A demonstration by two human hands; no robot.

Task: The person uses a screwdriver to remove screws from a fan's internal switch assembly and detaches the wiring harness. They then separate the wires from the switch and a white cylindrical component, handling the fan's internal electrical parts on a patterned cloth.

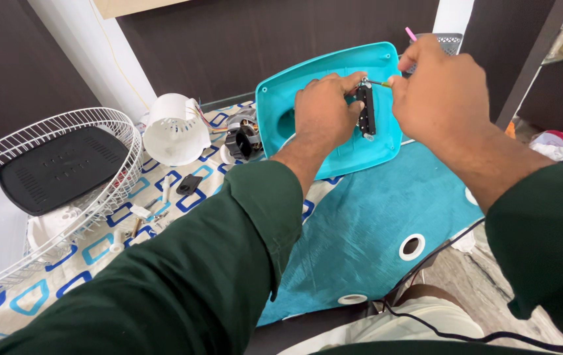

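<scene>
Fan parts spread over a patterned cloth against a dark wall.
The left hand grips a black switch block against the turquoise panel standing at the cloth's far edge; the right hand pinches a thin screwdriver at its top. A white wire grille lies at the left edge.

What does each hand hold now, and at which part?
The left hand grips the black switch block by its left side, against the teal panel. The right hand holds a thin screwdriver by its handle.
</scene>
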